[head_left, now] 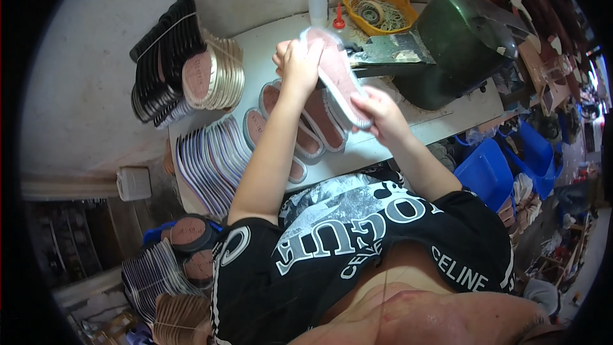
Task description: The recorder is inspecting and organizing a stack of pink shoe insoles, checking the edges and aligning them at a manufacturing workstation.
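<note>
Both my hands hold up a shoe insole with a pinkish face and a pale, silvery edge, slanted over the white table. My left hand grips its far end, fingers curled round the edge. At its near end, my right hand pinches it between thumb and fingers. Just right of the insole is the flat arm of a dark green machine; I cannot tell whether the two touch. Under my hands lie several loose insoles, among them a brown one with a pale rim and a grey-edged one.
A row of insoles lines the table's left side. Beyond it are bundled black insoles and cream-edged insoles. At the back stand a clear bottle, a red-tipped bottle and an orange basket. Blue chairs stand at right.
</note>
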A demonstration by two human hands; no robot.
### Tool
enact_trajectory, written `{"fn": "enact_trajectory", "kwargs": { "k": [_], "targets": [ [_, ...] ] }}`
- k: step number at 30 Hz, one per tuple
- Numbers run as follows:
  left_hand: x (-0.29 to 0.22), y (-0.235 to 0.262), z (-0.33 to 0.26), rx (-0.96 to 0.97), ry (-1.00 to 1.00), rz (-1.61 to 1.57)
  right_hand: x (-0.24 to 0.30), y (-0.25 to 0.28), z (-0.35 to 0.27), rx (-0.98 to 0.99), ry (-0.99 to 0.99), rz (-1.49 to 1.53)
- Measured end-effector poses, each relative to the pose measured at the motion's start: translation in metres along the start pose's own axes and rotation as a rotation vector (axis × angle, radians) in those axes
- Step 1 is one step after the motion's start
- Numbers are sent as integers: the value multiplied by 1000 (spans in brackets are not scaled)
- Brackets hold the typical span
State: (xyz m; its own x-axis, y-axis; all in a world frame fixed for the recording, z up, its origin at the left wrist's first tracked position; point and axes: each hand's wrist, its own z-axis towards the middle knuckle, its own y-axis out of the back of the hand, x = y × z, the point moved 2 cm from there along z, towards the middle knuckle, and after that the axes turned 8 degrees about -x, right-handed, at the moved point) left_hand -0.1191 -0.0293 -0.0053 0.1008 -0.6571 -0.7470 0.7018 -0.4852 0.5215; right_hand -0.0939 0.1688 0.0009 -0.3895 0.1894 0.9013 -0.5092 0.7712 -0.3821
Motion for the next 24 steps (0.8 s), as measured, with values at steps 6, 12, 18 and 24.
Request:
{"fn": "enact_trajectory", "kwargs": {
  "k": [6,12,18,24],
  "targets": [
    [6,60,13,23,79,-248,4,-45,0,55,4,-88],
    [91,181,-66,-339,-18,30,-51,-58,7,173,-6,-680],
    [122,234,-165,-370,196,270,-34,-73,13,166,322,-1043],
    [93,186,-158,-205,125,527,-118,-135,34,558,-259,-804]
  ]
}}
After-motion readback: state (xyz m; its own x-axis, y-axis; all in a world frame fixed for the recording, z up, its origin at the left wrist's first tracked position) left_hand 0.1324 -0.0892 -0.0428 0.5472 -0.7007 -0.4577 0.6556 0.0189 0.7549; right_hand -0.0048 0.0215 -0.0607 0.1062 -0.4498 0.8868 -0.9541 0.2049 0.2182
